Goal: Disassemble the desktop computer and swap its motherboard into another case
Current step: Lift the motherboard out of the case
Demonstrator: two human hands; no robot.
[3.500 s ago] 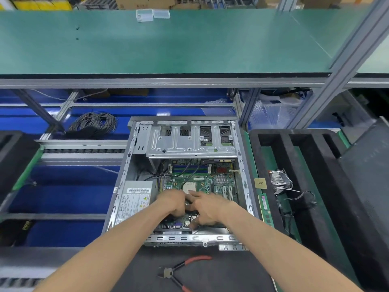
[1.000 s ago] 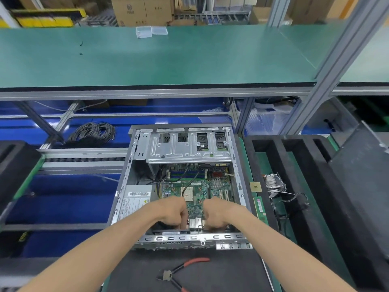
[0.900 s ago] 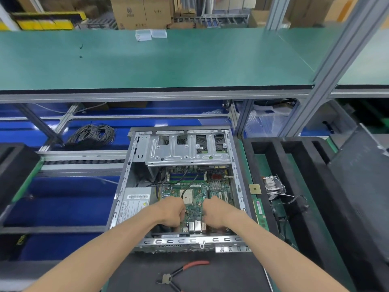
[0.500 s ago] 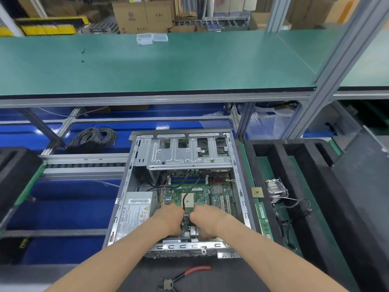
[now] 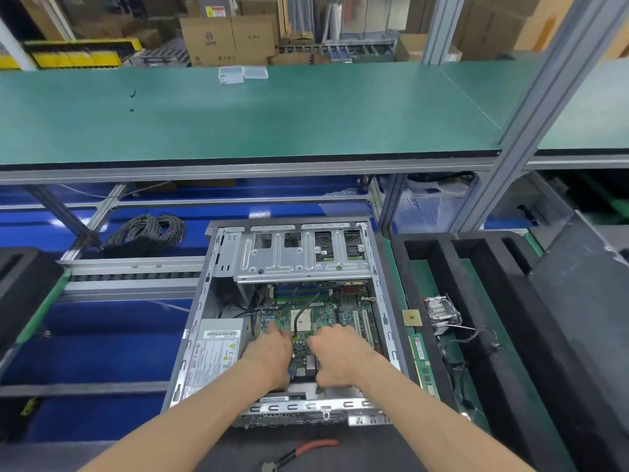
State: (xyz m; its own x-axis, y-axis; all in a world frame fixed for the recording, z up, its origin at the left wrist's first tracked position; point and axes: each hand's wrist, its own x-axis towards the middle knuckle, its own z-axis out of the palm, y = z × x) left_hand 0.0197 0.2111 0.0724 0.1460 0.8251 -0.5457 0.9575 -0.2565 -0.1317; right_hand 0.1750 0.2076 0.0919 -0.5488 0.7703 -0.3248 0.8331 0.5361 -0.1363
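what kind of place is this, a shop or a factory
Most likely a factory or repair line. A long green workbench on an aluminium frame, black foam trays for parts, and stacked cardboard boxes behind suggest it.

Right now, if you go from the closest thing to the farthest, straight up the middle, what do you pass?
Red-handled pliers → computer case's near rim → motherboard → drive cage → green shelf → clear plastic boxes → cardboard boxes.

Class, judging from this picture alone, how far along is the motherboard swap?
Done: case open; cooler and chip lie outside on the right. In hand: left hand and right hand on the motherboard. Left: lifting it out, fitting it elsewhere.
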